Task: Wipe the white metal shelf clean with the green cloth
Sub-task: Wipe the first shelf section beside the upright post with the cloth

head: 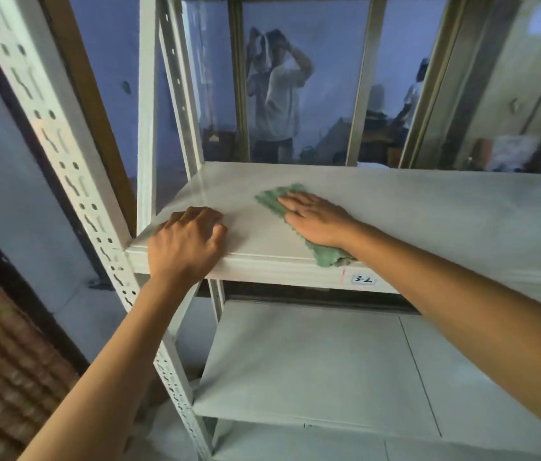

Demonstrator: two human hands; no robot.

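The white metal shelf (pixel 428 207) runs across the middle of the head view at chest height. A green cloth (pixel 270 197) lies flat on its left half, reaching from mid-depth to the front edge. My right hand (pixel 315 219) presses down on the cloth with straight fingers, covering its middle. My left hand (pixel 186 242) rests on the shelf's front left corner, its fingers bent onto the top surface, beside the cloth and apart from it.
A perforated white upright (pixel 73 181) stands at the front left corner, another post (pixel 146 104) behind it. A lower shelf (pixel 312 371) sits beneath. A label reading 3-2 (pixel 363 279) is on the front lip. Glass panes behind show reflections of people.
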